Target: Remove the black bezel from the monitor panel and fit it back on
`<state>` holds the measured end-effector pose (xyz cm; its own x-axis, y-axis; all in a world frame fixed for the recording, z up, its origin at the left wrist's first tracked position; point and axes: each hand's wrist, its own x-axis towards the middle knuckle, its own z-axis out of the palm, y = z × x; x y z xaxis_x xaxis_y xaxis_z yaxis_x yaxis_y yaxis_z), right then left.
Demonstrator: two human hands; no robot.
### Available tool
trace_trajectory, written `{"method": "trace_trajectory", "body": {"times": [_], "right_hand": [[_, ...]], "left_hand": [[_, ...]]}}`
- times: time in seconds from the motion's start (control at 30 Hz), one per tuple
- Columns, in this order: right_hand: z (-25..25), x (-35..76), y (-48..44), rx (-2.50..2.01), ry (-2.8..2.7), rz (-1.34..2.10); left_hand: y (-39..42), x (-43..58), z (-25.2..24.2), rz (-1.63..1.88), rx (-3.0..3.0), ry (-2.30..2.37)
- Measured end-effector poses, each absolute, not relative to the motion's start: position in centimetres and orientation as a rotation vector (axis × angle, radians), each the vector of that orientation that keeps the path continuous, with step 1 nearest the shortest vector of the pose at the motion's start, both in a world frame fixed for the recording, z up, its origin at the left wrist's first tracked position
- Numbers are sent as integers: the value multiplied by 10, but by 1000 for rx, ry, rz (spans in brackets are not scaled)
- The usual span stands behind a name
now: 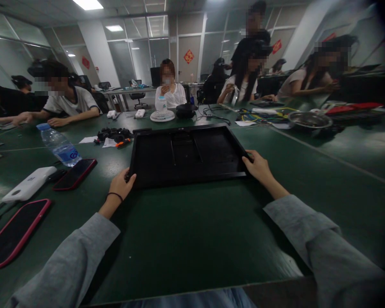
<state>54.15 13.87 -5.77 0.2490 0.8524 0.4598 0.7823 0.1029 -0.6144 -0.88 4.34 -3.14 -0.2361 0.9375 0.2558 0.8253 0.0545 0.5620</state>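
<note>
Head view. Black tray (155, 156), shallow, one: at or just over the green tabletop (192, 231), between both hands; whether resting, cannot tell. Left hand (122, 185): clamped on its left edge. Right hand (258, 167): clamped on its right edge. Left side: blue-capped bottle (59, 144), white device (30, 184), pink-rimmed phone (17, 233). Beyond the tray: white fan (162, 114).

A black tray (186, 156) between left hand (120, 186) and right hand (259, 167); grey sleeves (73, 252) behind them; dark green counter (192, 239) beneath; leftward, pink-edged black phones (17, 233), a white device (30, 184), a clear blue-capped bottle (59, 144).
</note>
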Motion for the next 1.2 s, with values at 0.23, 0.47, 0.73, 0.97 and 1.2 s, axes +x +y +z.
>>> {"method": "trace_trajectory", "body": {"times": [0.23,0.47,0.73,0.97,1.2], "right_hand": [[-48,527,125,-1781,-1716,110],[-44,508,120,-1770,-1785,40],[-52,509,125,-1718,-1711,66],[-59,516,130,-1577,-1634,244],[-60,517,115,-1590,-1637,252]], "left_hand": [[50,-24,-27,989,1605,2238],[49,-33,-25,692,1614,2429],[52,-31,-23,602,1589,2429],[50,-34,-23,568,1617,2402],[47,-42,-24,501,1668,2374]]}}
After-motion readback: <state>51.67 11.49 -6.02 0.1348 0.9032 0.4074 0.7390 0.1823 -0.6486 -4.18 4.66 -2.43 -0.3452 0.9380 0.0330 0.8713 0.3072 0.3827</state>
